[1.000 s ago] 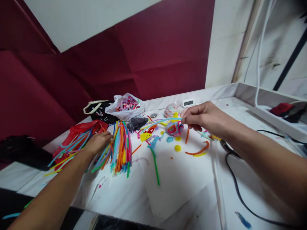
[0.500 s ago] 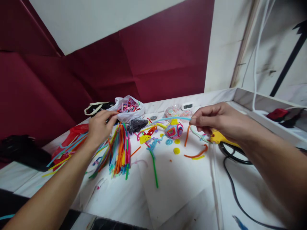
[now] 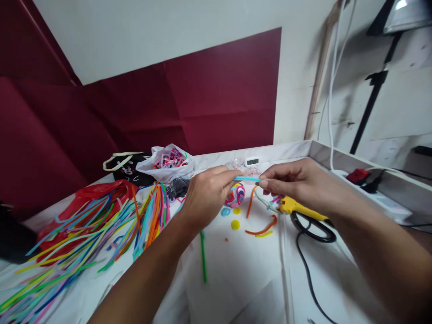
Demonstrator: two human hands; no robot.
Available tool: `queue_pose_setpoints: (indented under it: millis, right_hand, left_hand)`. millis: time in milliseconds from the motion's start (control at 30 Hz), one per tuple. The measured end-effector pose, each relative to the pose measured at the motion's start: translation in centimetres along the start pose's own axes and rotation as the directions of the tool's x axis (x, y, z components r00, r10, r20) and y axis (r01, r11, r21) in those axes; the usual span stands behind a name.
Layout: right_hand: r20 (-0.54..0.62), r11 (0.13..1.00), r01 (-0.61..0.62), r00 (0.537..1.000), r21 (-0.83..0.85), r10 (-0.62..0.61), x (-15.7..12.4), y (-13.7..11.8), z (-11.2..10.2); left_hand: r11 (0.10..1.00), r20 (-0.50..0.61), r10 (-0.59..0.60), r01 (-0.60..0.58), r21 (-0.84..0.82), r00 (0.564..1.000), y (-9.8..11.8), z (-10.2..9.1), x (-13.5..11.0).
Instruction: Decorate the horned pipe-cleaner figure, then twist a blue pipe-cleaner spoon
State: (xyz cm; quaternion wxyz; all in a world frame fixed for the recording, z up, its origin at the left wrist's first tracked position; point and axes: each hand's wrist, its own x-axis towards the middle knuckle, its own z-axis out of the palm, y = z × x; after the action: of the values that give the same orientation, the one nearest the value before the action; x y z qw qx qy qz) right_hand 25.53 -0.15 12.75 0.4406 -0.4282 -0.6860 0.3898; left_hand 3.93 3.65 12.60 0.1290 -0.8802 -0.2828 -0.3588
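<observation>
A light blue pipe cleaner (image 3: 248, 179) stretches level between my two hands above the table. My left hand (image 3: 211, 191) pinches it near the middle of the view, fingers closed. The thumb and forefinger of my right hand (image 3: 286, 180) grip its right end. Just below and behind my left hand sits a ball wrapped in coloured pipe cleaners (image 3: 235, 195), partly covered. Yellow discs (image 3: 235, 224) and a light blue coil (image 3: 225, 211) lie in front of the ball. Orange pieces (image 3: 261, 230) rest to the right, and a green pipe cleaner (image 3: 203, 257) lies nearer me.
Loose pipe cleaners (image 3: 77, 243) spread over the left side beside a red bag (image 3: 91, 198). A white bag (image 3: 165, 173) of coloured scraps stands at the back. On the right are a yellow-handled tool (image 3: 297, 206), its black cable (image 3: 308, 265) and a power strip (image 3: 388, 202).
My left hand has moved right, from over the pipe cleaner bundle to the light blue pipe cleaner, and now grips it close to my right hand. The view has shifted slightly.
</observation>
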Motion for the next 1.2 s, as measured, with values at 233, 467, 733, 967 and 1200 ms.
queue_pose_setpoints:
  millis: [233, 467, 733, 967, 1200]
  right_hand:
    - [-0.081, 0.952, 0.159, 0.979, -0.26, -0.186, -0.1, 0.5, -1.1]
    - [-0.069, 0.765, 0.333, 0.895, -0.552, -0.44, -0.5, 0.4, -0.8]
    - [0.032, 0.549, 0.363, 0.854, -0.753, -0.52, -0.5, 0.3, 0.0]
    - [0.061, 0.473, 0.349, 0.85, -0.809, -0.523, -0.3, 0.9, 0.3]
    - [0.031, 0.499, 0.326, 0.859, -0.803, -0.51, -0.2, 0.9, 0.4]
  left_hand:
    - [1.0, -0.063, 0.009, -0.007, 0.026, 0.998, 1.2, 0.3, 0.7]
    - [0.995, -0.091, -0.003, 0.013, 0.101, 0.996, 1.1, 0.8, 0.0]
    - [0.988, -0.072, 0.006, 0.005, 0.154, 0.997, 1.2, 0.9, -0.3]
    - [0.989, -0.095, 0.04, -0.026, 0.144, 0.995, 1.4, 1.2, -0.5]
    - [0.995, -0.152, 0.036, -0.021, 0.098, 0.988, 1.5, 1.4, -0.4]
